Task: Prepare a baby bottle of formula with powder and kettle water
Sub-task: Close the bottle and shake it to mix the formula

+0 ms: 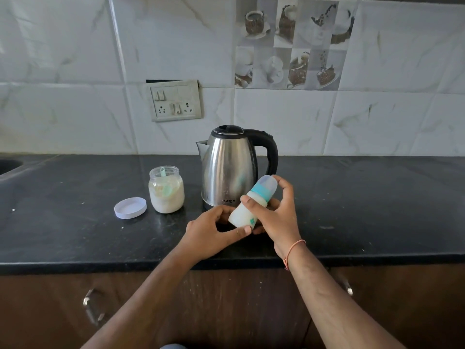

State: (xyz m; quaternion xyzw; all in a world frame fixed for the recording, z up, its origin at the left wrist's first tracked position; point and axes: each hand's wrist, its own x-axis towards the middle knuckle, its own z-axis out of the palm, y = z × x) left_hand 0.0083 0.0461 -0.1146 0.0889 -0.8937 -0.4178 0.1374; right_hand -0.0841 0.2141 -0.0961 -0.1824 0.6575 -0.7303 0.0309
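Observation:
A baby bottle (245,210) with white milky liquid, a teal collar and a clear cap is tilted to the right above the black counter (75,222). My right hand (276,215) grips its upper body, thumb across the front. My left hand (214,230) holds the bottle's base, thumb under it. Just behind stands a steel kettle (229,167) with a black lid and handle, spout to the left. Left of the kettle is an open glass jar of powder (166,190) with a teal scoop inside. The jar's white lid (130,207) lies beside it.
A sink edge (10,165) shows at the far left. A wall socket plate (176,100) is on the tiled wall above the jar. Brown cabinet doors with metal handles (88,301) run below the counter's front edge.

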